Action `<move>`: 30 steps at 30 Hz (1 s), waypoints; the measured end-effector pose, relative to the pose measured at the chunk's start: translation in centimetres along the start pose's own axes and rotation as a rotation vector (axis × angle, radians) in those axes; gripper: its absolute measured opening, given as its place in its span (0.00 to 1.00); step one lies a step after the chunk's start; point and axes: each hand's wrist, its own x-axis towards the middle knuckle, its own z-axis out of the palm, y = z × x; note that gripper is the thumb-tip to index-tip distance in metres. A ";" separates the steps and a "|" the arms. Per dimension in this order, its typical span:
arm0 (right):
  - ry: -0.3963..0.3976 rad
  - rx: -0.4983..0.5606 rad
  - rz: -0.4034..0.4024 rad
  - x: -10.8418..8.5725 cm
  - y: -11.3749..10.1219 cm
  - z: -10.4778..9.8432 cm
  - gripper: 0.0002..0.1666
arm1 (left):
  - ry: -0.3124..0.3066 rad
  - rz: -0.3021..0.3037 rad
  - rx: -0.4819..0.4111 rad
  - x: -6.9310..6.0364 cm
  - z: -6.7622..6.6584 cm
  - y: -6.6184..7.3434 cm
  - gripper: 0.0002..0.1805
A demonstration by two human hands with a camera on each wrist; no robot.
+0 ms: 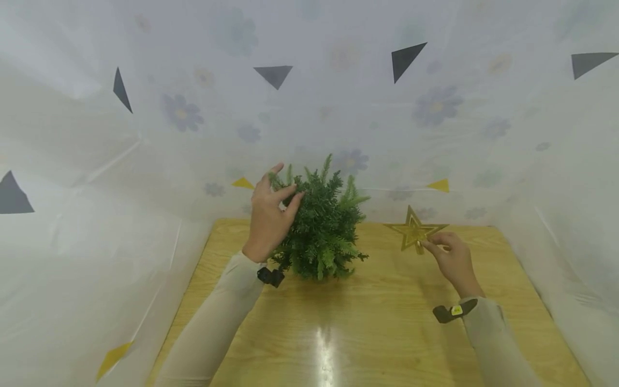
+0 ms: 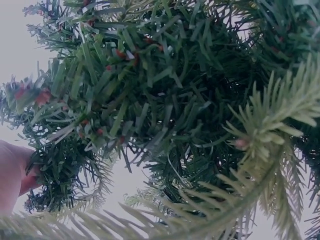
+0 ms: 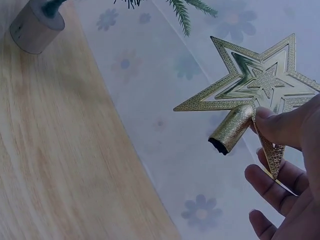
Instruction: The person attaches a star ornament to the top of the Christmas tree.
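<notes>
The tree (image 1: 321,228) stood on the tabletop (image 1: 387,312), a little left of its middle and towards the far edge. Its needles were mostly dark green, with paler sprigs sticking out at the top and sides; close up, the left wrist view showed small red flecks (image 2: 120,53) among them. The right wrist view showed its round, pale base (image 3: 39,31) resting on the wood.

The left hand (image 1: 270,220) was at the upper left side of the tree, touching the branches. Its thumb and forefinger were bent towards each other among the needles while another finger reached up beyond; whether these fingers pinched a sprig I could not tell.

The right hand (image 1: 454,262) held the gold star (image 1: 412,229) above the tabletop, to the right of the tree and well apart from it. The thumb pressed the front beside the star's short tube (image 3: 232,129), the other fingers lay behind, and one point of the star pointed up.

Both arms wore pale sleeves (image 1: 217,317), with a small dark camera (image 1: 271,276) at each wrist. Around the tabletop hung whitish sheeting (image 1: 309,32) with faint flowers (image 1: 181,113), marked with dark triangles (image 1: 405,60) and yellow ones.
</notes>
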 end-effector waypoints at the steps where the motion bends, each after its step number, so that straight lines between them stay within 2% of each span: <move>1: 0.005 -0.003 -0.005 0.1 -0.2 0.0 0.12 | -0.004 -0.002 0.009 0.0 0.0 0.0 0.12; 7: 0.032 0.013 -0.051 0.4 -1.3 -0.3 0.08 | -0.026 -0.002 0.055 0.0 0.0 0.5 0.11; 16: 0.069 0.051 -0.060 1.0 -2.2 -0.8 0.12 | -0.053 -0.029 0.087 0.0 -0.1 0.9 0.11; 24: 0.083 0.052 -0.029 1.3 -2.2 -0.9 0.15 | -0.044 -0.005 0.140 -0.1 -0.1 1.0 0.09; 30: 0.119 0.069 -0.046 1.9 -2.9 -1.2 0.14 | -0.040 0.016 0.157 -0.1 -0.2 0.9 0.09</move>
